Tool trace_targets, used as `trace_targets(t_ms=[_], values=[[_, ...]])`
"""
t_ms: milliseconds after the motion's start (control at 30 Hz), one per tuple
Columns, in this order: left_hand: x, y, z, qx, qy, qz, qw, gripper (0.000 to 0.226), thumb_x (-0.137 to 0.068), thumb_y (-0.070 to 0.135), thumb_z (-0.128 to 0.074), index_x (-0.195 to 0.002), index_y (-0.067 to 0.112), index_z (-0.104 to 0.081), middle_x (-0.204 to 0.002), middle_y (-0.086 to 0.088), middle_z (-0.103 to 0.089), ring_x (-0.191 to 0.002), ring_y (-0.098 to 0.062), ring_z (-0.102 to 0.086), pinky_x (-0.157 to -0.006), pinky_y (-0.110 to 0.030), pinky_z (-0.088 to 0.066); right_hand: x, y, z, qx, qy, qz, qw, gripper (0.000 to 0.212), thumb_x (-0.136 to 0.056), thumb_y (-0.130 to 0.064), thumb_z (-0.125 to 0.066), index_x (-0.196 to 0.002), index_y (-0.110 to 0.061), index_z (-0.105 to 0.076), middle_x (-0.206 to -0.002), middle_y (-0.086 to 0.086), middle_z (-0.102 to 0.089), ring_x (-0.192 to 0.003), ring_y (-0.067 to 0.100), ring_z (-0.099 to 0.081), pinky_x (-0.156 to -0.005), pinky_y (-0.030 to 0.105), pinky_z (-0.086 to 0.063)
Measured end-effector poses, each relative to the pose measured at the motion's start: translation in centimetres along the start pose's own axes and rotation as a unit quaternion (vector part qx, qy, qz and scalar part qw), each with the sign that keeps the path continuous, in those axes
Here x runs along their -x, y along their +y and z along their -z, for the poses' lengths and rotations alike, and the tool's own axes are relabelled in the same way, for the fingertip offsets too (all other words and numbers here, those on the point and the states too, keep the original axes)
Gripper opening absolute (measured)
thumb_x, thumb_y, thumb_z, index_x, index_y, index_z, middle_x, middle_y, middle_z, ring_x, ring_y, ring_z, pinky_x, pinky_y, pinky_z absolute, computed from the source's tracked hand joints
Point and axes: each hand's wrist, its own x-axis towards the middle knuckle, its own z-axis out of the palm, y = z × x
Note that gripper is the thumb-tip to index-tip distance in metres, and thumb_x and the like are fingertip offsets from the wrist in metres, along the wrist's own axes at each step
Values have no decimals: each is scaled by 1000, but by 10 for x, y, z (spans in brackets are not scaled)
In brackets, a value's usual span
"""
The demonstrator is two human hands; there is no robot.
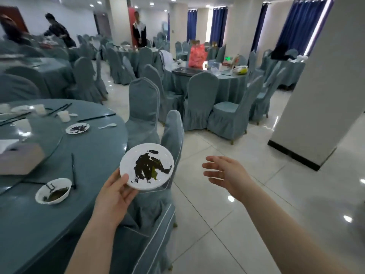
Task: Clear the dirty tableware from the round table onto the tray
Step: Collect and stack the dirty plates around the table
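Head view, banquet hall: my left grip (pixel 115 191) pinches the near rim of a small white plate (pixel 147 166) smeared with dark sauce, thumb on top, holding it tilted above a covered chair (pixel 150 210), just right of the round bench (pixel 94 155). My right grip (pixel 225 173) hangs spread and empty over the tiled floor (pixel 227 224), apart from the plate. On the bench, to the left, a dirty bowl (pixel 53 191) lies near the edge; farther back sit a second stained plate (pixel 77 128), a white spoon (pixel 107 126), cups (pixel 63 116) and black chopsticks (pixel 96 117).
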Motion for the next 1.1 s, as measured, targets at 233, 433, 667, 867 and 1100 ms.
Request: trace_targets(t_ms=[233,433,667,867,1100], values=[[-78,-28,-83,20,96,-32,995,25,-93,8,-54,-108,25,-65,-85,2,-76,-70,-13,-71,-53,-23,-56,-145,-34,47,20,-105,-8,994,22,-97,-26,-51,-106,-14,-67,-97,5,-74,-83,23,-71,-78,35,-56],[-149,-30,-146,39,140,-67,987,28,-93,9,-56,-114,25,-64,-94,-2,-75,-72,-14,-72,-56,-24,-56,-262,-77,61,37,-162,-21,986,23,-98,-25,-49,-107,-12,-65,-99,6,-74,-82,22,-69,-81,36,-55],[-279,-15,-186,70,173,-102,977,28,-93,9,-56,-116,22,-62,-94,-4,-75,-78,-16,-72,-64,-28,-60,-413,-112,24,40,-215,-29,975,22,-98,-23,-49,-109,-11,-64,-100,6,-74,-84,22,-68,-75,32,-55],[-398,1,-213,91,203,-104,969,24,-93,8,-54,-108,24,-64,-90,-5,-75,-73,-16,-73,-55,-27,-57,-538,-138,-2,79,-247,-35,965,20,-99,-23,-49,-107,-12,-64,-94,3,-75,-78,19,-69,-70,29,-55],[-512,1,-231,83,269,-98,954,24,-95,8,-51,-104,26,-63,-82,-2,-75,-68,-14,-71,-56,-27,-58,-683,-152,-30,94,-281,-21,955,17,-98,-15,-50,-103,-15,-66,-94,4,-75,-82,21,-70,-69,30,-53]])
